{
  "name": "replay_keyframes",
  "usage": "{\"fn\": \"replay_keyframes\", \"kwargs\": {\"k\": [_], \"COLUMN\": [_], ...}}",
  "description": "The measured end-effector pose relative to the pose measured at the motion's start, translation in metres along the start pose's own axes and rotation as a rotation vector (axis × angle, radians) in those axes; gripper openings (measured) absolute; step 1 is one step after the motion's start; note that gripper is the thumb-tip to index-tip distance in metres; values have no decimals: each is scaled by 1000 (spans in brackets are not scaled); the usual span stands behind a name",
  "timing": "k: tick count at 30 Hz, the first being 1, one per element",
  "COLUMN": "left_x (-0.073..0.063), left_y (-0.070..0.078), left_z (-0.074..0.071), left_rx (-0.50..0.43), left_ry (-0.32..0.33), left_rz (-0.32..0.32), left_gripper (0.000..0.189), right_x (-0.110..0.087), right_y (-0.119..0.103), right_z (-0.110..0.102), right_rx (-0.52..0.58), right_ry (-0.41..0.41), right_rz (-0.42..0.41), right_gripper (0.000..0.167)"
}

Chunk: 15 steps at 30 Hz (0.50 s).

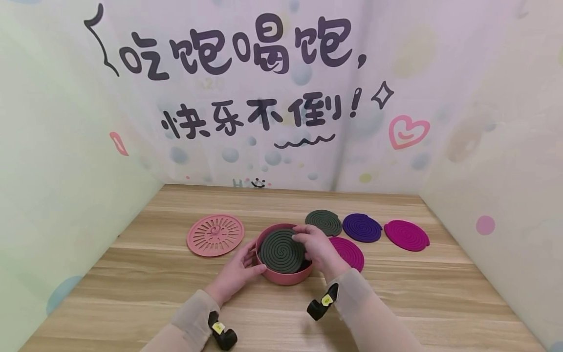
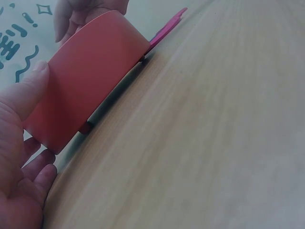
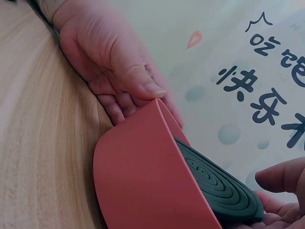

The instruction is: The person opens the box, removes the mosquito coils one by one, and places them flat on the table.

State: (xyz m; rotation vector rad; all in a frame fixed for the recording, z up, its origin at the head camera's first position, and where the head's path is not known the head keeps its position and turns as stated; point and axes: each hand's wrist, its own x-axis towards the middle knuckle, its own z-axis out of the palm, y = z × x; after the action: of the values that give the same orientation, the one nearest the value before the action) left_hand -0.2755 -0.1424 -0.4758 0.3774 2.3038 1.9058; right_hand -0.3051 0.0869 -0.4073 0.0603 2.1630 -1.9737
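Observation:
A round pink mosquito coil holder (image 1: pixel 287 279) stands on the table on small feet. My left hand (image 1: pixel 234 275) grips its left side, with the thumb near the rim and the other fingers spread around the wall. A dark green mosquito coil (image 1: pixel 281 251) sits tilted in the holder's opening, its right edge raised above the rim in the right wrist view. My right hand (image 1: pixel 317 248) pinches that raised edge between thumb (image 3: pixel 281 177) and fingers. The holder's inside is mostly hidden under the coil.
A pink slotted lid (image 1: pixel 215 235) lies left of the holder. To the right lie another dark green coil (image 1: pixel 323 223), a purple coil (image 1: pixel 362 228) and a magenta coil (image 1: pixel 406 235). A second magenta coil (image 1: pixel 351 253) is partly behind my right hand. A printed curtain (image 1: pixel 272 166) stands behind the table.

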Motion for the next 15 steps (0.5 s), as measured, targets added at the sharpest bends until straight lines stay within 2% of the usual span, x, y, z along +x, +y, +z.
{"fn": "replay_keyframes", "kwargs": {"k": [15], "left_x": [0], "left_y": [0], "left_z": [0], "left_rx": [-11], "left_ry": [-3], "left_rz": [9], "left_gripper": [78], "right_x": [1], "right_y": [2], "right_z": [0], "right_rx": [-29], "right_ry": [-28], "right_rz": [-24], "right_gripper": [36]}}
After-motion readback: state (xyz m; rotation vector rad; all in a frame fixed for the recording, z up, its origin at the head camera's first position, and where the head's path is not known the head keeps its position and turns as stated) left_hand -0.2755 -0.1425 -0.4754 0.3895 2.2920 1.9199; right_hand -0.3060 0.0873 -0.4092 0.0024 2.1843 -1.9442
